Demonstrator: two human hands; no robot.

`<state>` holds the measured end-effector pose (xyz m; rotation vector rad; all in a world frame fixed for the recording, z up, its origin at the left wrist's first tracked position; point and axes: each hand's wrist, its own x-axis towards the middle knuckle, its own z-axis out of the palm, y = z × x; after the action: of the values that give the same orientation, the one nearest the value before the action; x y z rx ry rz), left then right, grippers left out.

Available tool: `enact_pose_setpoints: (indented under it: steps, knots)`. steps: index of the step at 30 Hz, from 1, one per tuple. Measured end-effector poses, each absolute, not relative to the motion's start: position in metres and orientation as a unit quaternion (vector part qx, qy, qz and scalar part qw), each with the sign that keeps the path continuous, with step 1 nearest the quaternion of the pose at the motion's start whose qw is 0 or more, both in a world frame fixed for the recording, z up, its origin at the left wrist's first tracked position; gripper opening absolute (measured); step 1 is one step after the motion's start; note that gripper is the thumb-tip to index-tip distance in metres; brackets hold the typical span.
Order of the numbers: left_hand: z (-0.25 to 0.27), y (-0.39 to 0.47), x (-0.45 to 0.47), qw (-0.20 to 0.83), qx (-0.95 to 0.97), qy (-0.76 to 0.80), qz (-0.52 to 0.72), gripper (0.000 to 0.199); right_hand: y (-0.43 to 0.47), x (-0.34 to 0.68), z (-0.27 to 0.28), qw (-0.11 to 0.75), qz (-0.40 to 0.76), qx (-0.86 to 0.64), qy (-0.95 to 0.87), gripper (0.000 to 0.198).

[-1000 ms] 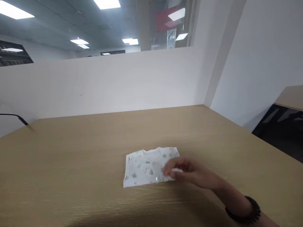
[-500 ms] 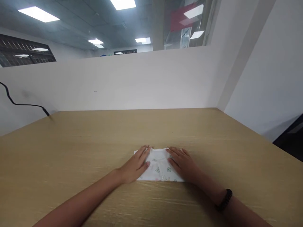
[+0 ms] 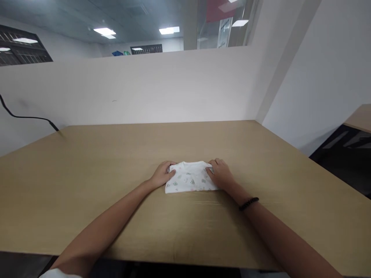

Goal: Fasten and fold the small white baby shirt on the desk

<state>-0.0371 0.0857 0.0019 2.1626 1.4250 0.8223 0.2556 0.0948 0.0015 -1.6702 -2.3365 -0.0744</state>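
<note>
A folded white baby shirt (image 3: 189, 178) with small printed figures lies on the wooden table, its curved neckline on the far side. My left hand (image 3: 162, 174) holds its far left corner, thumb on top and fingers curled behind the edge. At the far right corner, my right hand (image 3: 222, 174) pinches the fabric the same way, with its thumb over the front. The fingertips under the cloth are hidden. A black beaded bracelet (image 3: 248, 203) circles my right wrist.
The wooden tabletop (image 3: 87, 185) ends at a white partition (image 3: 162, 88) behind and a white wall on the right. A black cable (image 3: 31, 117) hangs at the left and reaches the table's far left corner. Another table (image 3: 361, 117) stands beyond the right edge.
Both hands have gone from lying flat on the shirt to gripping its far corners. The view has tilted down, so the table's near edge now shows.
</note>
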Motion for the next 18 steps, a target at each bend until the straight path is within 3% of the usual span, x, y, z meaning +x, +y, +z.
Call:
enact_pose_setpoints:
  steps: [10, 18]
  knots:
    - [0.009, 0.066, -0.047, 0.181, 0.769, 0.547, 0.278, 0.038, 0.051, 0.222, 0.013, 0.116, -0.055, -0.600, -0.790, 0.030]
    - [0.040, 0.048, -0.044, 0.125, 0.817, 0.519, 0.219, 0.016, 0.024, 0.217, 0.028, 0.159, -0.067, -0.548, -0.818, 0.022]
